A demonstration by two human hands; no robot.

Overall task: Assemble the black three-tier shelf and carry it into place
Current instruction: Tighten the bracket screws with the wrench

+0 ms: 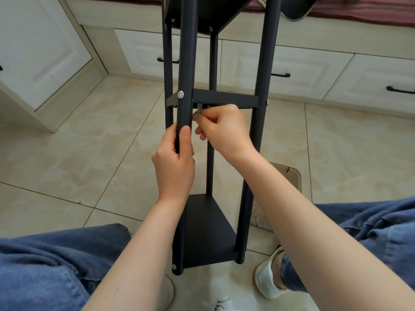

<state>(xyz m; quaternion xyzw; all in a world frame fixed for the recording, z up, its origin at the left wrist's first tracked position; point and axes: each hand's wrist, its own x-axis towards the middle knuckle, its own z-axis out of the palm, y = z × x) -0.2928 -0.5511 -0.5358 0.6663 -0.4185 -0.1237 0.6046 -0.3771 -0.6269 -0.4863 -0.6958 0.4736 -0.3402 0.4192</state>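
My left hand (175,162) wraps its fingers (185,136) tight round the front left pole (187,63) of the black shelf (261,63), which stands upright on the tiled floor (89,153) between my knees. Just right of that grip, my right hand (222,129) pinches a small silver hex key (199,109) in curled fingers. The key rises from them to the underside of the middle tier (224,100). The bottom tier (208,232) sits below both wrists, and white drawers (292,66) stand beyond both hands.
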